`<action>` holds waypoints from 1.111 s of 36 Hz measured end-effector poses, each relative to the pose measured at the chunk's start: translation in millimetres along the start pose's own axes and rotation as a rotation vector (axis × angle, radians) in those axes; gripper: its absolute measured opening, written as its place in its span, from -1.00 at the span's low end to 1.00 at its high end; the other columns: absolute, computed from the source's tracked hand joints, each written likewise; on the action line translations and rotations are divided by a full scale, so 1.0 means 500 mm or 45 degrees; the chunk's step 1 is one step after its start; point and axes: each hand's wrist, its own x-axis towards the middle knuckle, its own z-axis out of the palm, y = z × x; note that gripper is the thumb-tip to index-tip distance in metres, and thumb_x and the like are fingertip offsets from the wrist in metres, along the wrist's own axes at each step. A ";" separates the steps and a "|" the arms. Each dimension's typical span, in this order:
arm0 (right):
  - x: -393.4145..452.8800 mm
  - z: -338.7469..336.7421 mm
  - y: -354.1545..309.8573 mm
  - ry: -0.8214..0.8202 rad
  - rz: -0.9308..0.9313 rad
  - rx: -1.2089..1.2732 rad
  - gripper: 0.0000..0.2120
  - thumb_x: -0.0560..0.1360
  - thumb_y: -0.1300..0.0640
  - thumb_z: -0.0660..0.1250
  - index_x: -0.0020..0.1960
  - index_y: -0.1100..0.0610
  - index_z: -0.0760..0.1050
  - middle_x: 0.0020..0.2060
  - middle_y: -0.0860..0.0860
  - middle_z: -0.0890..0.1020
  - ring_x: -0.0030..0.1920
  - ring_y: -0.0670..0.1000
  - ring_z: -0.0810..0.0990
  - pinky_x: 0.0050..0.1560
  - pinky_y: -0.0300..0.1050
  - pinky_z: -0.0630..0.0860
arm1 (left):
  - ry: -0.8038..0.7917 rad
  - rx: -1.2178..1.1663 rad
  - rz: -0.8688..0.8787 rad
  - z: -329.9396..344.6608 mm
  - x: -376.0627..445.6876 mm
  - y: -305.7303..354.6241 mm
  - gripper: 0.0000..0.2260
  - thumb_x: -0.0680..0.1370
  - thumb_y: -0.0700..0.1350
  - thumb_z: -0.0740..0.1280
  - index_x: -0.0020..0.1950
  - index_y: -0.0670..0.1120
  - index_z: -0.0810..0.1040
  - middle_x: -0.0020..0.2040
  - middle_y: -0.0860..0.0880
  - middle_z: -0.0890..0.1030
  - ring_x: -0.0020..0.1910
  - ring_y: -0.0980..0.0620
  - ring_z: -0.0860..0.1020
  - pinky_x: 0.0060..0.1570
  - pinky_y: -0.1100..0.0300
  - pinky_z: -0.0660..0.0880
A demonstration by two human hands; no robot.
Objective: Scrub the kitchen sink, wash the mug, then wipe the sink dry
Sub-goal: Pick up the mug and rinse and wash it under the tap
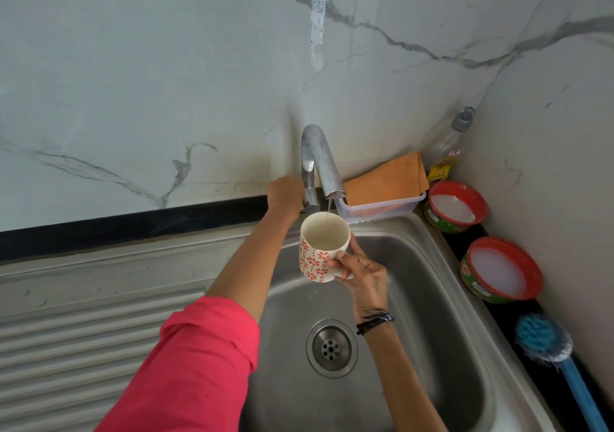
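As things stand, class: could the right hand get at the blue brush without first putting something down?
Probably not. The right hand grips the mug under the tap, so its fingers are taken. The way to the brush on the ledge looks free, but the mug must go down first.

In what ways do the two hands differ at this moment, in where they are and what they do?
The left hand is at the tap, gripping its lever; the right hand holds the mug over the sink. The left hand reaches further back, to the wall; the right hand is nearer and lower. The left arm wears a pink sleeve; the right wrist has a dark bracelet. Both hands grip something.
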 end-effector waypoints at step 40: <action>0.016 -0.034 0.031 -0.040 0.117 0.022 -0.85 0.38 0.39 0.39 -0.25 0.17 0.58 -0.23 -0.04 0.72 0.07 -0.24 0.51 0.13 0.08 0.44 | -0.250 -0.089 -0.032 -0.041 0.002 0.000 -0.65 0.40 -0.11 0.48 0.13 -0.18 0.53 0.03 -0.08 0.63 0.02 -0.02 0.59 -0.07 0.19 0.43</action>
